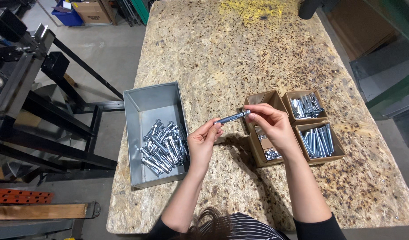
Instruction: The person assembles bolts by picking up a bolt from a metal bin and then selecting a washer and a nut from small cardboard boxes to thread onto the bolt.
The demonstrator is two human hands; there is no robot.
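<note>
Two hands hold one anchor bolt (231, 118) above a chipboard tabletop (240, 49), between a metal bin and three cardboard boxes.

At the left, a grey metal bin (144, 104) sits on the tabletop with a heap of silvery anchor bolts (163, 146) lying in its near half. Just right of it, the left hand (202, 143) has its grip pinched on the lower end of the single bolt, which tilts up toward the right. The right hand (270, 123) has its grip closed on the bolt's upper end, fingertips around the tip. Under and behind that hand stands a long open cardboard box (261, 100) with small silvery nuts (272, 154) at its near end. Right of it, touching side by side, are two smaller boxes: the far one (305, 106) holds short sleeves and bolts, the near one (319, 141) holds long bolts laid parallel.
</note>
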